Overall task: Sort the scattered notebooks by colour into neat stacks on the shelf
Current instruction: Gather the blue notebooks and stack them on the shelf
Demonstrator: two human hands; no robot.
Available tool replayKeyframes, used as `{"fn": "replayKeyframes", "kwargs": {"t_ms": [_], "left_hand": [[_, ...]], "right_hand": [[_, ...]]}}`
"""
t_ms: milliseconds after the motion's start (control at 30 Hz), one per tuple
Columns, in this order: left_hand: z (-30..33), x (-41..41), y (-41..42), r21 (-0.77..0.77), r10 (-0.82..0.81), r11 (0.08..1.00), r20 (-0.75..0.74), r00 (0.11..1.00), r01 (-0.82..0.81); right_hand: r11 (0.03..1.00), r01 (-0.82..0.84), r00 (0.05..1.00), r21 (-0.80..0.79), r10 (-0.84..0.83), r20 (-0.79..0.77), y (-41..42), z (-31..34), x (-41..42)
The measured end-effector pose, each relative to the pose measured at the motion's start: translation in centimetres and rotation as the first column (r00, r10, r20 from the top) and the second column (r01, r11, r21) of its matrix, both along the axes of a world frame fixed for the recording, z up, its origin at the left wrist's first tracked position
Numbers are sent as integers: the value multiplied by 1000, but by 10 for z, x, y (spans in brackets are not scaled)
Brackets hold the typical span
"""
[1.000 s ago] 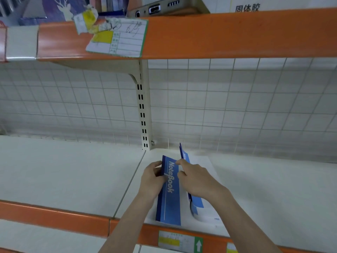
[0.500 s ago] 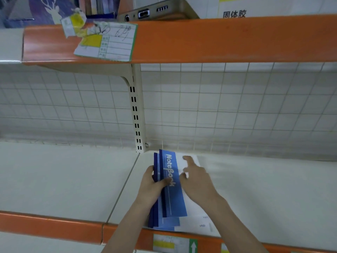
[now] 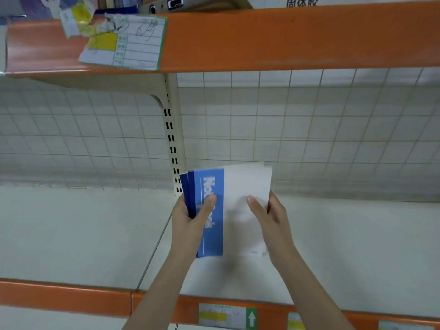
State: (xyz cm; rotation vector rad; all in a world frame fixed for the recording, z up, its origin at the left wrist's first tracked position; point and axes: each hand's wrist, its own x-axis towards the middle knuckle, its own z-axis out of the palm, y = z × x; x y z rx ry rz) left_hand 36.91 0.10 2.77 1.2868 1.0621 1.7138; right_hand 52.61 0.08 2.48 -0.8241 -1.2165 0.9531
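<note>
Your left hand [image 3: 190, 217] and right hand [image 3: 269, 210] pinching blue notebooks [image 3: 226, 210] by side edges; long axis pointing toward upright post [image 3: 172, 139].

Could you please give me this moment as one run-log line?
step: squaring notebooks | left hand: grips notebooks at spine | right hand: grips white edge | shelf: notebooks held above it

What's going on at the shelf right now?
A person holds a small stack of blue-and-white notebooks with both hands above the white shelf. The left hand grips the blue spine edge, thumb on the cover; the right hand grips the white edge. The edges look roughly squared.
</note>
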Motion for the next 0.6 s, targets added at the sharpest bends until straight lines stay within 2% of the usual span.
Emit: {"fn": "replayKeyframes", "kwargs": {"t_ms": [100,233,467,600], "left_hand": [[-10,1,0,-74,29,997,33,999,-26],[-22,7,-2,-143,17,990,29,999,-12],[-18,5,2,-127,19,992,-26,999,-22],[-22,7,2,-108,-13,994,-74,997,5]], "right_hand": [[1000,-4,1000,12,4,1,1,-6,-1],[997,10,999,-75,-13,-35,-2,-21,-10],[995,32,998,-97,-37,-51,-2,-24,-10],[998,1,1000,-56,-1,16,-5,-29,-6]]}}
